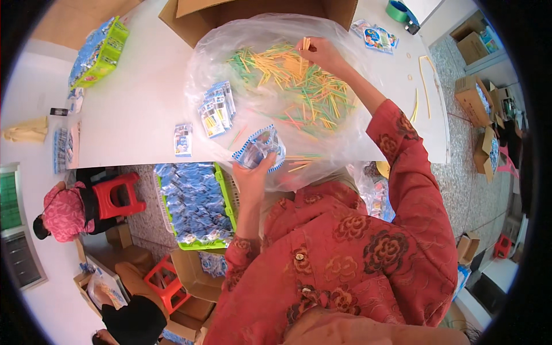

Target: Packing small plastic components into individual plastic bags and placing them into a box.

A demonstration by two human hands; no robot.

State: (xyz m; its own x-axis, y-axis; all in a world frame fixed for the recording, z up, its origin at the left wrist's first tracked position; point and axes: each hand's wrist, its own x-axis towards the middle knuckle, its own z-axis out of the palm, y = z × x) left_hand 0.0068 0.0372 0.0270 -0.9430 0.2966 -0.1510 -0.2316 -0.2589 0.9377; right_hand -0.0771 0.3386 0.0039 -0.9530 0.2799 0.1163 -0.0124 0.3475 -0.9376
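A blue-and-white printed plastic packet (261, 150) with a clear window is gripped in my left hand (253, 175), near the table's front edge. My right hand (323, 54) is closed, with several thin yellow sticks (306, 43) pinched upright between the fingertips. Beneath it spreads a loose heap of thin yellow, green and pinkish sticks (322, 95) on a clear plastic sheet (253, 103). Overlapping flat packets (217, 109) of the same kind lie left of the heap. One more packet (183, 140) is beside them, on the white table (135, 109).
A cardboard box (190, 29) stands behind the heap. Back right are packets (378, 40) and a green tape roll (397, 10). A lime-green crate (106, 54) occupies the far left; another crate (198, 201), full of blue packets, sits below the table edge. Two people are at left.
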